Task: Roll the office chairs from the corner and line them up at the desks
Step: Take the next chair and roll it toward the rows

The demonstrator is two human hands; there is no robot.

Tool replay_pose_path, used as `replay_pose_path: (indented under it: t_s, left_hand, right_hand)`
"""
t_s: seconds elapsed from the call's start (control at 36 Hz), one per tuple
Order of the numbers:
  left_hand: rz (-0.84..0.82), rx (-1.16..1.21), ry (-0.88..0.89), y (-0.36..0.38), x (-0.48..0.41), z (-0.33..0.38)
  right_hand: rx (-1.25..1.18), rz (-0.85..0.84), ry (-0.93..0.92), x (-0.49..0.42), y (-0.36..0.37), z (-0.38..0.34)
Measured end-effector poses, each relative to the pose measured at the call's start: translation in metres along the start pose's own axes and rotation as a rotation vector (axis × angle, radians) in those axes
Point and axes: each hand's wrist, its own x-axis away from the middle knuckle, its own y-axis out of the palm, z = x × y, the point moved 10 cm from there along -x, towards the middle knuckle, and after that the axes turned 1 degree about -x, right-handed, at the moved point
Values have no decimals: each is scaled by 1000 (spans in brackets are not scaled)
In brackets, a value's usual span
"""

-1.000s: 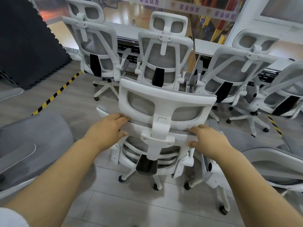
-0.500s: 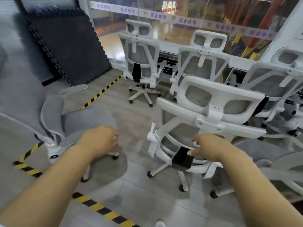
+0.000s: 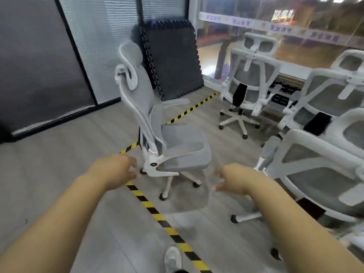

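The grey office chair [image 3: 177, 146] is seen side-on in the middle of the floor, upright on its white wheeled base, with the seat turned to the right and the base standing across the yellow-and-black floor tape [image 3: 157, 214]. The left hand [image 3: 116, 170] is held out close to the joint at the back of the seat, fingers loosely curled and nothing gripped; whether the chair is touched cannot be told through the blur. The right hand [image 3: 234, 179] is held out in the air near the front of the seat, fingers spread and relaxed, nothing held. To the right, a white mesh-backed chair [image 3: 250, 85] is drawn up to the tabletop [image 3: 293, 72] along the glass wall, and a nearer white chair [image 3: 319, 174] is seen from behind just beside the right forearm. Dark foam mats [image 3: 173, 60] are leaned against the wall behind the grey chair. A pale shoe [image 3: 173, 259] is seen at the bottom edge, beside the tape.
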Motion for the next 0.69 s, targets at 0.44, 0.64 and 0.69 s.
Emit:
replay_pose_path:
  t_s: [0.44,0.64,0.69]
  left_hand:
    - [10,-96,-160,-87,-137,-199]
    - [44,-77,-154,-121,-210,-260]
    - [34,-59,-151,-122,-230,-274]
  right_hand:
    - [-26,18,-161,-225,-99,-176]
    - [-36,30,-174,-301,-146,-228]
    - [-12,69,-185,-317,-163,-242]
